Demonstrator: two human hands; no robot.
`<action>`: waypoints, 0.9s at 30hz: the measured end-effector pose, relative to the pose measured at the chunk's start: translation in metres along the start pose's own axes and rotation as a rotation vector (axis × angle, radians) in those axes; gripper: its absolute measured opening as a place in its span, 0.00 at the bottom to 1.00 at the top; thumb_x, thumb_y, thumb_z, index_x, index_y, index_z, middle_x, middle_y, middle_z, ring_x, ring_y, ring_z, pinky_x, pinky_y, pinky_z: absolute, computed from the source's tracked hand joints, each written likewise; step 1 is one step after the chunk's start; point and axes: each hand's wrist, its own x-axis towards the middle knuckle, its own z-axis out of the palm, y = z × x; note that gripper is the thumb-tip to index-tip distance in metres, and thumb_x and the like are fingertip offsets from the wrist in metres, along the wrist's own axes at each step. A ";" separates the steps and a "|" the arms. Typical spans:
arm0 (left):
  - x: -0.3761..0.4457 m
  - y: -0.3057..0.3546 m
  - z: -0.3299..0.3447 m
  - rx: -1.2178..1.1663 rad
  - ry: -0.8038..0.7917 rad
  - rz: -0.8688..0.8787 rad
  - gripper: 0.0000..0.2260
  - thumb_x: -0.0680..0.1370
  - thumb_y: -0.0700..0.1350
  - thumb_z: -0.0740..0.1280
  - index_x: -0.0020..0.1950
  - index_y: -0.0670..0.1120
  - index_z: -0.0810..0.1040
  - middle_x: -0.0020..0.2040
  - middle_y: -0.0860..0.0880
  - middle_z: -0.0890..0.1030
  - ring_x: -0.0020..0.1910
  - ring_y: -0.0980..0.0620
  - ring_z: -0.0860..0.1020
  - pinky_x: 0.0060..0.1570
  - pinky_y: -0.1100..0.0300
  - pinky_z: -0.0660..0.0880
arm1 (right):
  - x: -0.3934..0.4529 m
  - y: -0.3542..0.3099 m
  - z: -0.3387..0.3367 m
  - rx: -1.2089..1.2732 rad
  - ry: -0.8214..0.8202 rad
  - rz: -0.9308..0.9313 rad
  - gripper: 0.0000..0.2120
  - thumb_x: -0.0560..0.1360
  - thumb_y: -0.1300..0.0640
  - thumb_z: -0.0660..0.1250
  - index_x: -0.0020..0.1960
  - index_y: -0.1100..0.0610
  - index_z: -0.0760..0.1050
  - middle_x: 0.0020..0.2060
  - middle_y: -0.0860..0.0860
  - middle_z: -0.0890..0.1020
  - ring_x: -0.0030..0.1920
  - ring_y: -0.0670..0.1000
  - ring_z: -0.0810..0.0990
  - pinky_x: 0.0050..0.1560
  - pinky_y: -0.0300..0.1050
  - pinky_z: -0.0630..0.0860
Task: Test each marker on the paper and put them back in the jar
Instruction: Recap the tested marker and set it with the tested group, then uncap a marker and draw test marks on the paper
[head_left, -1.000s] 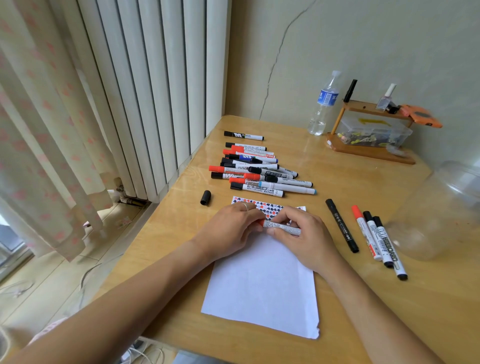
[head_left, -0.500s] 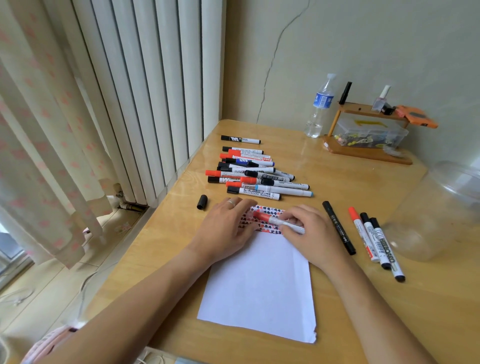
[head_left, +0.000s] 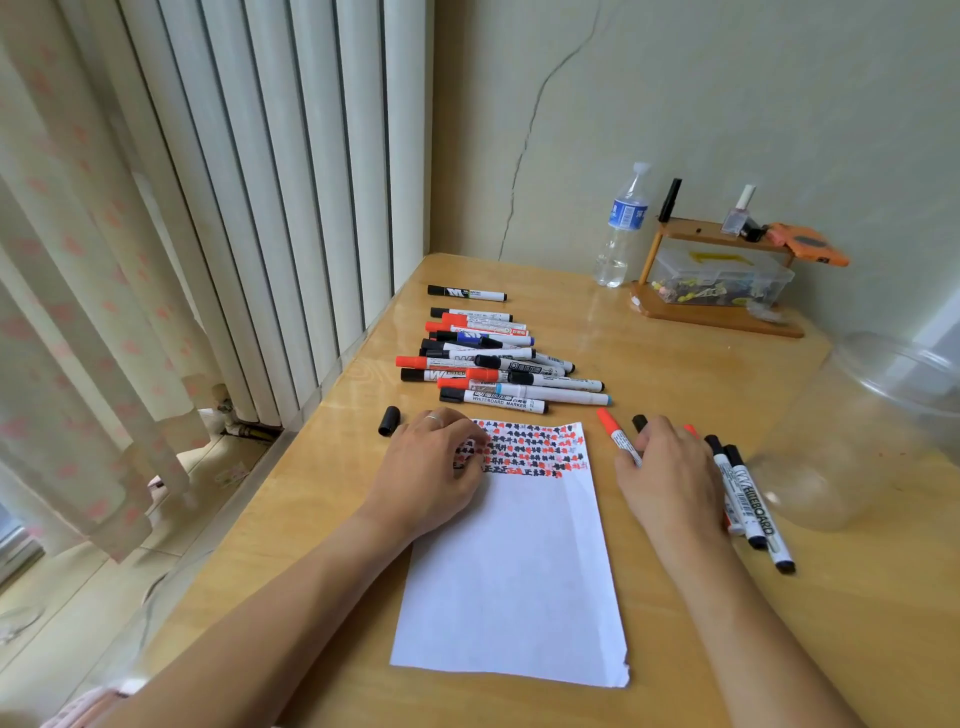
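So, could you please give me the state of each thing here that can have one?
red marker: capped, held in right hand
left hand: resting on paper
paper: flat, top rows filled with red and black marks
jar: lying on its side, no markers inside
loose black cap: off, on table
water bottle: upright, capped

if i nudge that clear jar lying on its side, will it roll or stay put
The clear jar would probably roll: it lies on its side on the smooth wooden table. It looks empty and thin-walled, so likely light and easy to shift. Nothing visibly blocks its far side.
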 end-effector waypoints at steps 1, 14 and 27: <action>0.000 0.000 0.000 -0.003 -0.003 -0.002 0.16 0.76 0.56 0.61 0.59 0.55 0.83 0.58 0.55 0.79 0.58 0.53 0.76 0.59 0.51 0.72 | -0.001 -0.001 -0.002 -0.023 -0.012 0.019 0.10 0.78 0.52 0.68 0.52 0.58 0.76 0.48 0.57 0.82 0.57 0.61 0.77 0.52 0.55 0.74; 0.006 -0.003 0.001 -0.090 0.007 -0.042 0.08 0.78 0.51 0.66 0.56 0.57 0.81 0.58 0.56 0.77 0.59 0.54 0.71 0.59 0.52 0.68 | 0.015 -0.046 0.002 0.288 -0.025 -0.435 0.04 0.76 0.63 0.68 0.45 0.55 0.78 0.42 0.47 0.78 0.46 0.53 0.77 0.44 0.50 0.77; 0.005 -0.006 0.003 0.026 -0.008 0.038 0.13 0.80 0.52 0.65 0.63 0.55 0.80 0.62 0.56 0.77 0.64 0.53 0.70 0.61 0.54 0.66 | 0.052 -0.119 0.042 0.108 -0.060 -0.736 0.04 0.77 0.59 0.71 0.50 0.58 0.81 0.47 0.52 0.78 0.53 0.56 0.77 0.51 0.53 0.77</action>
